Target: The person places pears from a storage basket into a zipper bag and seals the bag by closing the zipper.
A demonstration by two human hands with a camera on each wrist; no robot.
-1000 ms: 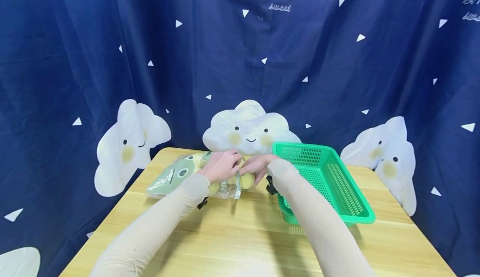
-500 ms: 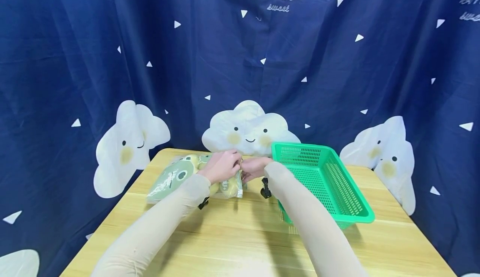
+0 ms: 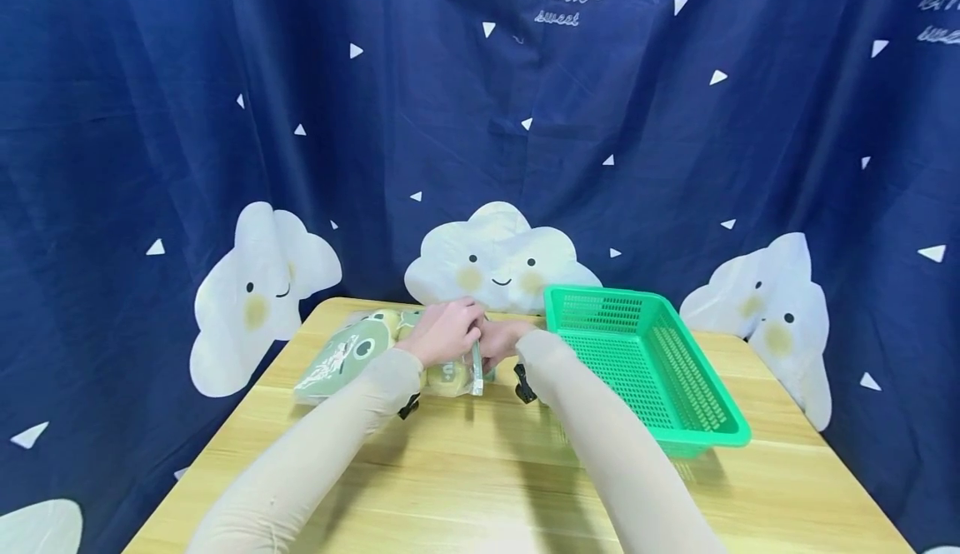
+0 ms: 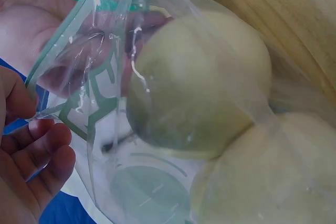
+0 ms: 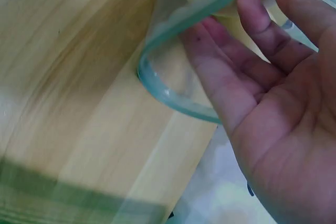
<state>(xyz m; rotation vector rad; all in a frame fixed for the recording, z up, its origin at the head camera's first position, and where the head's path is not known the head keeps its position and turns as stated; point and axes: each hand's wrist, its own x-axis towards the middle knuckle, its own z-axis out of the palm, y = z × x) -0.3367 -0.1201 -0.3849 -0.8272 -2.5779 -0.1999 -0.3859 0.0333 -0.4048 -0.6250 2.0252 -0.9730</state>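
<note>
A clear zip bag with a green printed face (image 3: 341, 362) lies on the table, with several pale yellow pears inside. My left hand (image 3: 444, 333) pinches the edge of its mouth between thumb and fingers. Through that mouth reaches my right hand (image 3: 502, 340). In the left wrist view, a pear (image 4: 205, 87) with a dark stem lies behind the film, the right hand's fingers beside it. Extended fingers of the right hand (image 5: 283, 114) run past the bag's teal rim (image 5: 176, 103) in the right wrist view; whether they touch the pear, I cannot tell.
A green plastic basket (image 3: 731, 431) stands to the right of the bag, close to my right forearm. The wooden table (image 3: 450, 471) ends at a blue curtain (image 3: 465, 121) with printed clouds.
A pear by my right hand at the bag's mouth has gone into the bag. The right hand has shifted left, into the opening. My left hand keeps its place on the bag.
</note>
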